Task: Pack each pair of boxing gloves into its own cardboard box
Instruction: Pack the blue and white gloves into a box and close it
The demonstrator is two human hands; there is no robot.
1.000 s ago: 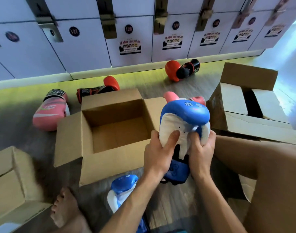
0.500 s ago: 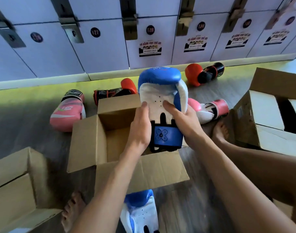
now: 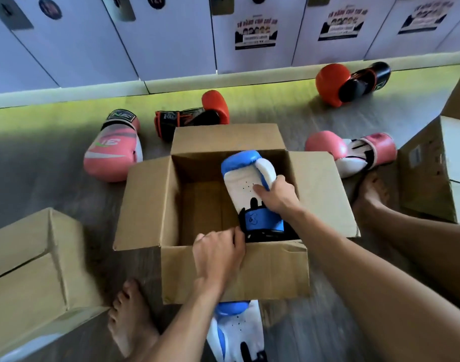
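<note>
Inside the open box [image 3: 234, 273], close to its right wall, the right grip [image 3: 274, 197] is clamped on the blue glove [image 3: 246, 184]. The thumb lies across the white palm and the fingers wrap behind the padded edge. The glove lies slanted, rounded end toward the far wall and cuff at the near wall. It looks not quite settled on the bottom. The left grip [image 3: 218, 250] sits at the near rim with its fingers curled beside the cuff's black strap. Whether it pinches the strap, the cardboard or nothing, I cannot tell.

The glove is best seated by pressing it down and hard against the right wall, leaving the bare left half of the bottom for its mate. The left grip would serve best steadying the near wall, so the box does not skid on the floor [image 3: 54, 194]. The padding will likely spring back, so the cuff should be pushed below the rim before the right grip lets go.

The second blue glove [image 3: 239, 333] lies on the floor just in front of the box and probably fits best head-to-cuff. Two pink gloves [image 3: 112, 150] and two red-and-black gloves [image 3: 192, 114] lie beyond the box and belong in the side boxes [image 3: 27, 270].
</note>
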